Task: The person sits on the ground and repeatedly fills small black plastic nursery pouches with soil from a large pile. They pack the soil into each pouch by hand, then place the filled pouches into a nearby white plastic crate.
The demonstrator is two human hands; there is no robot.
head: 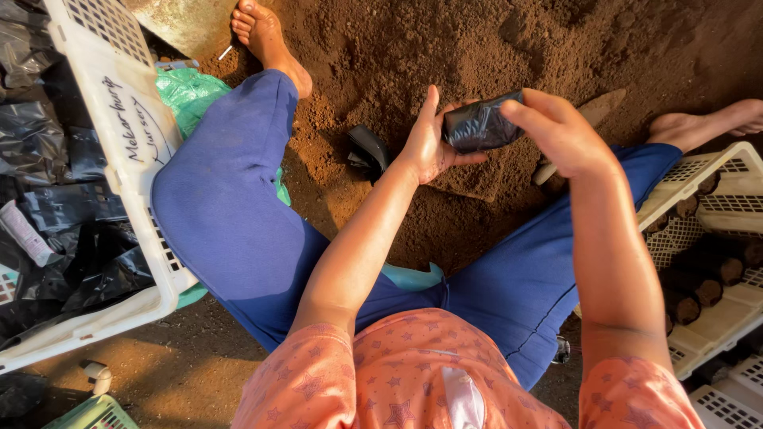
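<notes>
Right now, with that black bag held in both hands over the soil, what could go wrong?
1. The small black bag sits between the left hand and right hand in mid-air; a loose hold could drop it onto the soil heap.
2. The thin plastic may tear if squeezed hard.
3. The white crate of empty black bags leans against the left leg; shifting that leg might tip it.

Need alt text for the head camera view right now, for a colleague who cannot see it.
A seated person's left hand and right hand hold a small black plastic bag above a pile of brown soil. A white crate of empty black bags sits at the left, another white crate of soil-filled bags at the right.
</notes>
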